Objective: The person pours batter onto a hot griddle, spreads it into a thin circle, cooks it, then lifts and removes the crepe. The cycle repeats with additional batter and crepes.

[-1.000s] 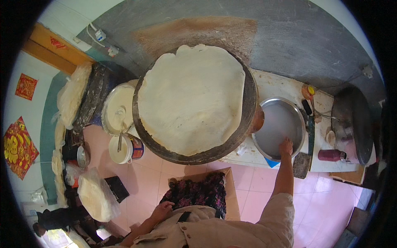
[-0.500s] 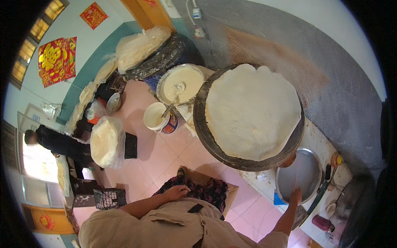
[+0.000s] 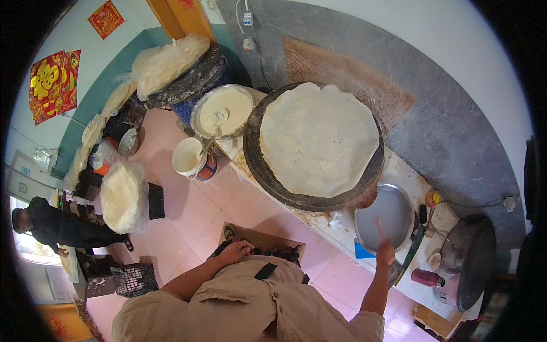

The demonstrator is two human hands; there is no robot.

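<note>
A round dark griddle [image 3: 254, 181] stands on the counter, with a wide, thin pale sheet of flatbread [image 3: 319, 139] spread across it. To its right is a shallow round metal basin [image 3: 401, 196] of greyish liquid. My right hand [image 3: 386, 252], at the basin's near rim, is closed around a slim pinkish tool [image 3: 378, 225]; the tool's far end reaches over the liquid, and its exact kind is unclear. My left hand [image 3: 236, 251] rests in front of my waist, holding nothing, its fingers loosely extended.
Left of the griddle are a batter basin [image 3: 199, 105] with a ladle [image 3: 215, 125] and a white bucket [image 3: 185, 162]. Bagged flatbreads [image 3: 122, 196] sit on a black crate. A red bottle [image 3: 427, 278] and dark pot [image 3: 467, 262] stand right. A person [image 3: 68, 225] is far left.
The whole view has shifted, so the griddle and basin appear further left. The pinkish tool now leans more to the left over the basin. The person at far left has changed posture.
</note>
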